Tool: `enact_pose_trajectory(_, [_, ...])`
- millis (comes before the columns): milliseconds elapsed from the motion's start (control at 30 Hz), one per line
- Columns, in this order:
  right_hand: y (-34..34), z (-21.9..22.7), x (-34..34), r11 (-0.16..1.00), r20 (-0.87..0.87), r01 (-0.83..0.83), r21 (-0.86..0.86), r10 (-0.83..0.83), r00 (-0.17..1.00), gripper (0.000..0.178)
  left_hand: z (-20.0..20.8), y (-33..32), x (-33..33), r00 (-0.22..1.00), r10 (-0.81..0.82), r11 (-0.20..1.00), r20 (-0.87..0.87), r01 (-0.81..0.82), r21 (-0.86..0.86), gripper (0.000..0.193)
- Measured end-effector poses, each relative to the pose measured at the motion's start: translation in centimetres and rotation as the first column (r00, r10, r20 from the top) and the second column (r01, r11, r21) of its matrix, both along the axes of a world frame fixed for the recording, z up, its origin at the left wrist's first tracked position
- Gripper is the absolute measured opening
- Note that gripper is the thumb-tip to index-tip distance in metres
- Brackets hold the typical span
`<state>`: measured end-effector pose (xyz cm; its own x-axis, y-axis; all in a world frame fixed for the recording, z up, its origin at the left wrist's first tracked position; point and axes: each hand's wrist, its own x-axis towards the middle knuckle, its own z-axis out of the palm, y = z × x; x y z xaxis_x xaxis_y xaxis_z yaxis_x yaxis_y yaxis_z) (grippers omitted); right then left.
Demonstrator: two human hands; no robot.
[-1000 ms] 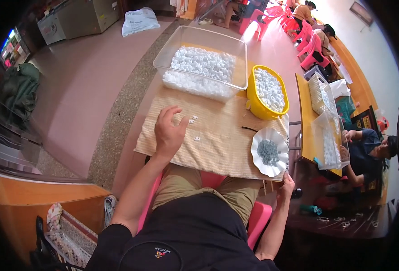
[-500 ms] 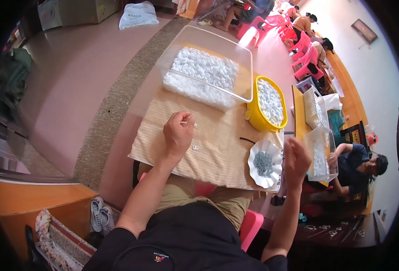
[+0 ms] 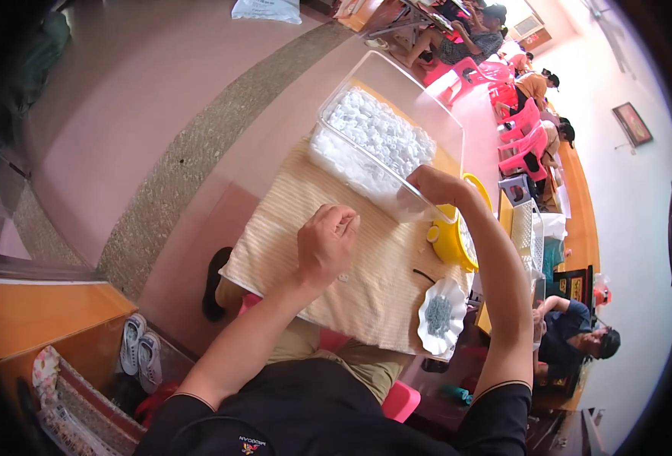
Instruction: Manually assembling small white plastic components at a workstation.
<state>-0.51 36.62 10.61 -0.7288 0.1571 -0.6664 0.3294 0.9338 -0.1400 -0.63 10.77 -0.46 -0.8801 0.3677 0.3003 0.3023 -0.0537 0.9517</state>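
My left hand (image 3: 327,239) is held above the striped cloth (image 3: 374,296), its fingers pinched together. Whatever they hold is too small to make out. My right hand (image 3: 433,186) reaches down over the near right corner of a clear plastic bin (image 3: 396,70), its fingers curled and partly hidden behind the wall. Small white plastic pieces (image 3: 374,121) fill much of the bin. One small white piece (image 3: 343,277) lies on the cloth below my left hand. The yellow tub (image 3: 450,245), also holding white pieces, is partly covered by my right forearm.
A white fluted dish (image 3: 433,334) of small grey parts sits at the cloth's near right corner. Close to it lies a thin black strip (image 3: 425,273). A co-worker (image 3: 575,334) sits at the right, while other people and pink chairs (image 3: 526,148) line the far right.
My right hand has swung from beside the fluted dish up and left to the clear bin. My left hand stays pinched over the cloth. The whole view has shifted and turned.
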Motion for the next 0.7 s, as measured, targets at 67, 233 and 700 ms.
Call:
enact_pose_trajectory(67, [0.5, -1.5, -0.4, 0.995, -0.121, 0.034, -0.098, -0.046, 0.992, 0.029, -0.2, 0.1, -0.1, 0.999, 0.006, 1.000, -0.036, -0.006, 0.002, 0.012])
enact_pose_trajectory(233, [-0.9, -3.0, -1.5, 0.991, -0.230, 0.085, -0.100, -0.106, 0.967, 0.049, -0.2, 0.2, -0.1, 1.000, 0.005, 1.000, -0.007, -0.005, 0.005, 0.011])
enact_pose_trajectory(700, [-0.7, -5.1, -2.6, 0.988, -0.250, -0.113, -0.104, 0.084, 0.965, 0.055, 0.2, 0.1, 0.0, 0.994, -0.031, 0.998, 0.106, 0.026, 0.053, 0.010])
